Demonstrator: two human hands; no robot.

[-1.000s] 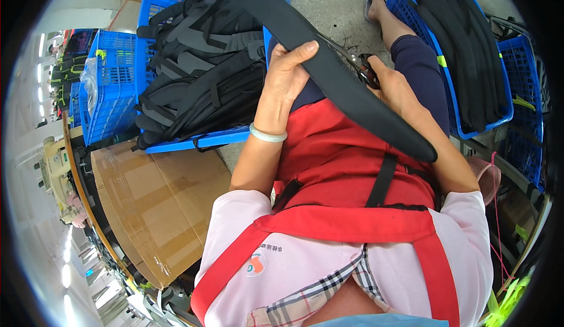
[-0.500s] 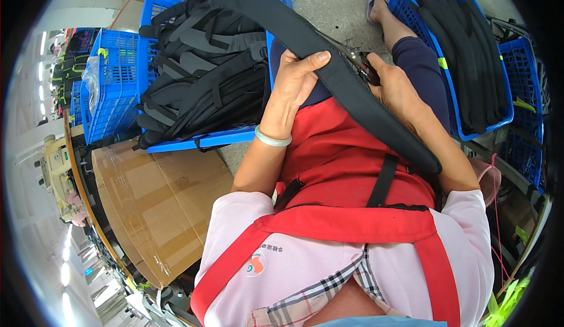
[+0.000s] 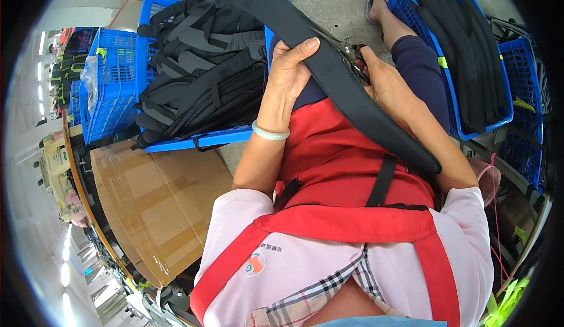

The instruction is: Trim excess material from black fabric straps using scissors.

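A long, curved, black padded shoulder strap (image 3: 346, 89) slants across my lap over the red apron. My left hand (image 3: 292, 66) is closed on its edge near the middle, thumb on top and the fingers mostly hidden behind. On the strap's far side, my right hand (image 3: 385, 80) is closed around a small tool with dark handles and shiny metal, which looks like a pair of scissors (image 3: 358, 60). The tool sits close against the strap's edge; its blades are partly hidden, and I cannot tell whether they touch the strap.
A blue crate (image 3: 205, 140) heaped with black and grey straps stands at my left, beside a cardboard box (image 3: 158, 204). Another blue crate (image 3: 510, 118) of black straps is at my right. Further blue crates (image 3: 111, 86) stand at both sides. Dark scraps lie on the floor (image 3: 329, 4).
Both hands have shifted slightly left and toward the far end along the strap's edge, the tool moving with my right hand. The strap's upper part has moved a little; its lower tip stays put.
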